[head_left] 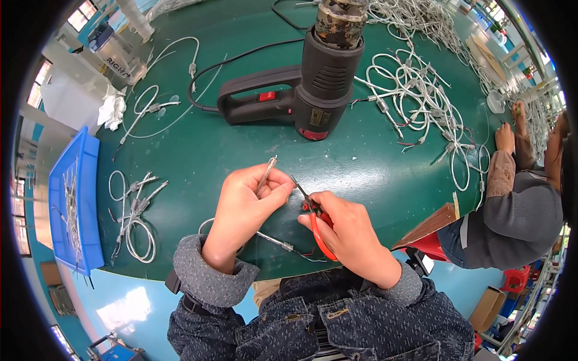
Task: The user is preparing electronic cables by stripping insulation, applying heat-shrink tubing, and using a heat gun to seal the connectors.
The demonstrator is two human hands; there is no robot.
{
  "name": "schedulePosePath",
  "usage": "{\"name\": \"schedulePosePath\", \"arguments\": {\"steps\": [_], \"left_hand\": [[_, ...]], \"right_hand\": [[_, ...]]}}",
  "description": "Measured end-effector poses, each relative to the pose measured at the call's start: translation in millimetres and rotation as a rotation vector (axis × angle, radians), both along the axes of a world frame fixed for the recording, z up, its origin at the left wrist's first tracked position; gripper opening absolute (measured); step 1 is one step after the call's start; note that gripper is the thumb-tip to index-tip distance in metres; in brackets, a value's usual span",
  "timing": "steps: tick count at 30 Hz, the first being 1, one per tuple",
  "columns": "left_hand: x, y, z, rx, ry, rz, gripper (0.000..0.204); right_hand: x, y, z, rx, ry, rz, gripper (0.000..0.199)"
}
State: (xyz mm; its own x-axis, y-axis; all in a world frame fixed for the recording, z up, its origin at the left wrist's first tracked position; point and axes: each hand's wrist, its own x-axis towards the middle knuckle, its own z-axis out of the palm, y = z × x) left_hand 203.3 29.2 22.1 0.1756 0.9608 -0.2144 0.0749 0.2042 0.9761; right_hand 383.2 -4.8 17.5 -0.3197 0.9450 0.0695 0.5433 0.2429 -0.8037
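My left hand (248, 201) pinches a thin white cable (265, 174) near its stripped end, which sticks up between thumb and fingers. The rest of this cable (274, 240) trails under my hands toward the table's near edge. My right hand (346, 231) grips red-handled pliers (317, 227), their dark jaws (298, 185) pointing at the cable beside my left thumb. Both hands hover over the green table (198, 156).
A black heat gun (313, 84) stands behind my hands, cord running left. Tangled white cables (421, 102) cover the right side; a small bundle (135, 213) lies left by a blue tray (72, 198). Another person (518, 198) sits at right.
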Motion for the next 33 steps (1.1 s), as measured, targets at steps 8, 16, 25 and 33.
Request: {"name": "schedulePosePath", "arguments": {"steps": [8, 16, 25, 33], "left_hand": [[3.1, 0.7, -9.9, 0.122, 0.21, -0.074, 0.009], [4.8, 2.0, -13.0, 0.096, 0.22, -0.08, 0.01], [4.2, 2.5, -11.6, 0.175, 0.354, -0.075, 0.01], [3.2, 3.0, -17.2, 0.316, 0.521, -0.076, 0.009]], "right_hand": [[2.0, -3.8, -4.3, -0.022, -0.145, -0.005, 0.027], [3.3, -2.7, -7.2, -0.029, -0.242, 0.001, 0.025], [8.6, 0.0, 3.9, -0.058, -0.368, -0.005, 0.03], [27.1, 1.3, 11.0, 0.005, -0.531, 0.02, 0.029]]}}
